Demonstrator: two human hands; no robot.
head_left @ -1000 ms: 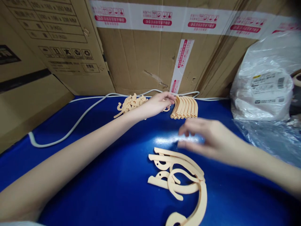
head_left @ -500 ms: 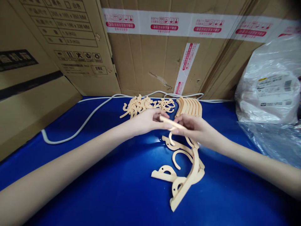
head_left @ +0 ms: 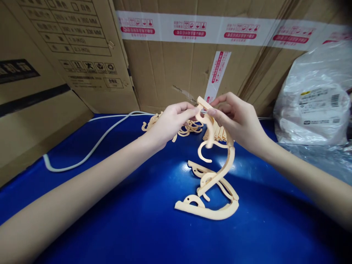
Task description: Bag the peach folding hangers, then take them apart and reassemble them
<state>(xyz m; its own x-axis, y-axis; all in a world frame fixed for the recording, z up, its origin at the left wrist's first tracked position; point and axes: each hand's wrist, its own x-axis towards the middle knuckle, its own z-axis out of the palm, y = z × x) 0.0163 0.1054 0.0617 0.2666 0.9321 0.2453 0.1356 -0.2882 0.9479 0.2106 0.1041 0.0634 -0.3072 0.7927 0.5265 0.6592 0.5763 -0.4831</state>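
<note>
Left hand: one, bare; forearm slanting up from the lower left corner; wrist nearly straight, back of hand uppermost; thumb and fingers pinching a small curved beige piece near its upper end, which bears a hole.

Right hand: one, bare; forearm rising from the right edge; hand raised, fingers bent towards the left hand, thumb below; thumb and forefinger gripping the upper arm of a beige folding hanger. Fingertips of both hands close together.

Held hanger: suspended above the blue table, hook pointing left, lower arm slanting down to the left; whether that arm touches the item beneath cannot be told.

Second hanger: beige, folded, lying on the table below the held one.

Loose curved parts: a heap, partly behind the left hand. Row of hanger arms: set side by side, partly covered by the held hanger.

Containers: printed carton, left; taped carton, rear; insides of both hidden. Clear plastic bag, right, containing a white labelled item.

White cable: one, looped at left.
</note>
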